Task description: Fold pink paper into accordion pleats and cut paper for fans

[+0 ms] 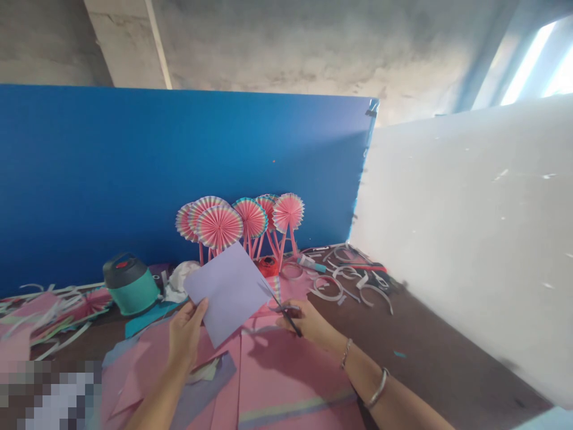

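A lavender sheet of paper [230, 295] is raised above the pink sheets [286, 370] on the table. My left hand [187, 325] pinches its lower left edge, thumb on top. In my right hand [307, 322] is a pair of scissors [286, 313], fingers wrapped round the handles. The scissor blades point up and left and reach the right edge of the lavender paper; I cannot tell whether they are cutting into it. Under my hands the pink sheets overlap, with a greyish purple piece [206, 391] among them.
Pink folded-paper fans [219, 227] on stick legs lean against the blue partition [111, 167]. A teal and black jug [129, 286] stands left, beside paper scraps [54, 316]. Curled paper strips [329, 288] and a red-handled tool [373, 268] lie right, near the white wall [470, 239].
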The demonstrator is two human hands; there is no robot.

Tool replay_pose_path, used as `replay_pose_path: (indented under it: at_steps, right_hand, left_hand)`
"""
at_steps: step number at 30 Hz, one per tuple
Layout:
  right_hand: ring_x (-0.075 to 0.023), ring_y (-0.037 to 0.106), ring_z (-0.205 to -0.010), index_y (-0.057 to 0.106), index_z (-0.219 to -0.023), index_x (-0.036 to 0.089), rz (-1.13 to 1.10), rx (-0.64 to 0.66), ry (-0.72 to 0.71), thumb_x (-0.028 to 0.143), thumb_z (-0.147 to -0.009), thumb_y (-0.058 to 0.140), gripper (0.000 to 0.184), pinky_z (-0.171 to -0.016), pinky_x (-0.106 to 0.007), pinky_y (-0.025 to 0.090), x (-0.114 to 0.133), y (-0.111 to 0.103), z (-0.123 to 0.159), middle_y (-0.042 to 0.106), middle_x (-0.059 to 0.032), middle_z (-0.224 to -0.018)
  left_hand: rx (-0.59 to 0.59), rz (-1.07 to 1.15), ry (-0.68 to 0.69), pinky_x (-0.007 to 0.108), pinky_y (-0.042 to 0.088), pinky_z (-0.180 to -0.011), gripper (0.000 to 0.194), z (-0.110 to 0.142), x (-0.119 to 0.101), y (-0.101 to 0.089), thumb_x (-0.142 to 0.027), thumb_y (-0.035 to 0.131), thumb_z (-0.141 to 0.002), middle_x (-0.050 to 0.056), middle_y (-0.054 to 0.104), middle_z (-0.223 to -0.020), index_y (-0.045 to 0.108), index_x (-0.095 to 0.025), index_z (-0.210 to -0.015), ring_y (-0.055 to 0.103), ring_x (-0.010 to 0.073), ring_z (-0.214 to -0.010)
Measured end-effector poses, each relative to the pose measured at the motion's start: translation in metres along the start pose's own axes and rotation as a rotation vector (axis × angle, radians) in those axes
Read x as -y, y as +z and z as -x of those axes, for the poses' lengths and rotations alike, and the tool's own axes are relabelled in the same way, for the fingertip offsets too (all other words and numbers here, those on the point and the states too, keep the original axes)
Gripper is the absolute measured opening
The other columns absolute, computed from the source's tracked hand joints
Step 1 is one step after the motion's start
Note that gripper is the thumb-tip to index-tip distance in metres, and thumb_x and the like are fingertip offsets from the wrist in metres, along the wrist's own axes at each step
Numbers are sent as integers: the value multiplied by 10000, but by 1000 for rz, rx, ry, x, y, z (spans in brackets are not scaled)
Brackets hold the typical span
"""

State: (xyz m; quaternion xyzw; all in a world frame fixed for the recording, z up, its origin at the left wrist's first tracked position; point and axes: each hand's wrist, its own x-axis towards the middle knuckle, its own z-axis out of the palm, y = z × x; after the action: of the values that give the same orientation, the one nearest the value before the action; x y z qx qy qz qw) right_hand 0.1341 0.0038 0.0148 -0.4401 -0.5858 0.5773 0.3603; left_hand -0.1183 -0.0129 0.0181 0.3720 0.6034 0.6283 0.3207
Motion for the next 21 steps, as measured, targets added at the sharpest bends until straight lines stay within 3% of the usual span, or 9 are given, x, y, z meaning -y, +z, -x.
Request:
replay_pose_path:
  at_steps: [5, 14, 21]
  right_hand:
    - [-66, 402, -461, 625, -797, 113, 35, -23, 7, 332, -564, 770, 351, -444, -216, 311, 0, 0, 0, 473, 59, -498]
    - [-78, 457, -494, 543, -1105, 150, -19, -38, 14, 278, -587, 745, 571, -444, -211, 360, -10, -3, -4, 527, 61, -611]
    - [-84, 459, -483, 531, -1123, 141, -41, -51, 20, 269, -573, 751, 606, -437, -214, 352, -6, -1, -2, 526, 63, -584]
  left_hand:
    - [-9, -4, -3, 261, 484, -639, 362, 0, 1, 0, -466, 646, -582, 51, 715, -888, 655, -157, -773, 624, 229, -846]
    - [-5, 45, -11, 270, 492, -616, 382, -1, 3, 2, -462, 661, -571, 65, 722, -892, 669, -151, -793, 637, 231, -812]
    - [7, 0, -26, 271, 482, -604, 432, -1, 5, 1, -476, 644, -592, 59, 715, -888, 665, -147, -871, 629, 221, -790]
